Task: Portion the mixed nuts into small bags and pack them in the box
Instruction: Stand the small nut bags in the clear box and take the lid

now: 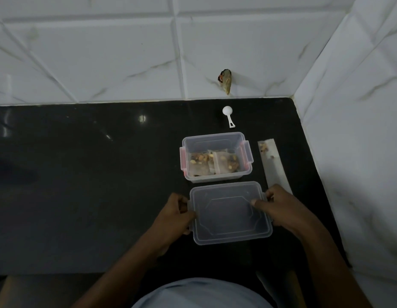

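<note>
Lid (228, 215) of clear plastic held at its two short ends, just in front of your body on the dark desk (81, 185). Your left hand (173, 213) grips the left end with its fingers (182, 203) curled round the edge. Your right hand (280, 208) pinches the right end, one of its fingers (259, 202) lying flat on top. Whether the lid is lifted or rests on the desk cannot be told. Just beyond it, nearly touching, stands the open clear box (213, 177) with pink latches at both sides. Inside it lie small bags (222, 162) of mixed nuts, overlapping on the bottom. To the right of the box lies a long clear bag (274, 167) with a few nuts at its far end. A white scoop (228, 115) sits beyond the box, near the tiled wall. Portioning looks done, and the step in hand appears to be closing the box. The next move calls for carrying the lid forward, squaring it over the rim, pressing it down, then snapping both latches.
</note>
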Demonstrator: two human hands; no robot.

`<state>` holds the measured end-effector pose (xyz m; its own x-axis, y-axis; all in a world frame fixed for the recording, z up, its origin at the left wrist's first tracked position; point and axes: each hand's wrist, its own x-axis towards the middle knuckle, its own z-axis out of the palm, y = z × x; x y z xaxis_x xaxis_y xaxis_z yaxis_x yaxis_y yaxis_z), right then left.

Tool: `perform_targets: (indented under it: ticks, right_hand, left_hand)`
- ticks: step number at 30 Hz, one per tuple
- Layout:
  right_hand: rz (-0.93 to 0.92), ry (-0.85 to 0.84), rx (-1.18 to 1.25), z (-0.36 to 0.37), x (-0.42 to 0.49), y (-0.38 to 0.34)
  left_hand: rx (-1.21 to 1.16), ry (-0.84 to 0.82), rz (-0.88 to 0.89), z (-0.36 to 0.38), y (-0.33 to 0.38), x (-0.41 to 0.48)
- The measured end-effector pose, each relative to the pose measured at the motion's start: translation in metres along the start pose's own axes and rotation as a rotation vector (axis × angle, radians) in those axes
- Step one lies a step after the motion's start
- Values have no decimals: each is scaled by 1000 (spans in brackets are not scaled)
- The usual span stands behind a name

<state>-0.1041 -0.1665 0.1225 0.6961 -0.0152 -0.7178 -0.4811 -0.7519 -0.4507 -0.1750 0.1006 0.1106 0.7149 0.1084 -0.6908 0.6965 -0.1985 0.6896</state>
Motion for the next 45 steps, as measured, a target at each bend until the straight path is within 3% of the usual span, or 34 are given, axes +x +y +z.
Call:
perform_targets:
  ticks: [11, 19, 27, 29, 31, 33, 36, 38, 41, 45]
  right_hand:
    - [-307, 418, 51, -26, 49, -67]
    - [-248, 356, 69, -15, 92, -74]
    - [-248, 344, 128, -7, 101, -59]
    - [-257, 364, 47, -8, 98, -59]
    - [-346, 545, -164, -8, 90, -66]
    - [-549, 764, -287, -10, 78, -84]
    - [-749, 935, -403, -10, 80, -115]
    - [-716, 867, -535, -4, 95, -124]
    - [-593, 608, -682, 18, 125, -110]
    - [-561, 566, -685, 26, 142, -101]
  left_hand:
    - [-153, 260, 219, -17, 76, 56]
    - [-129, 325, 175, -25, 76, 93]
    - [-116, 286, 171, -28, 69, 98]
    - [-132, 262, 165, -28, 68, 98]
    - [-148, 249, 168, -28, 67, 98]
    - [-163, 242, 173, -28, 65, 98]
    - [-177, 245, 176, -28, 64, 98]
    - [-177, 240, 174, -28, 64, 98]
    - [-162, 236, 178, -28, 64, 96]
    - [-7, 339, 221, -29, 68, 99]
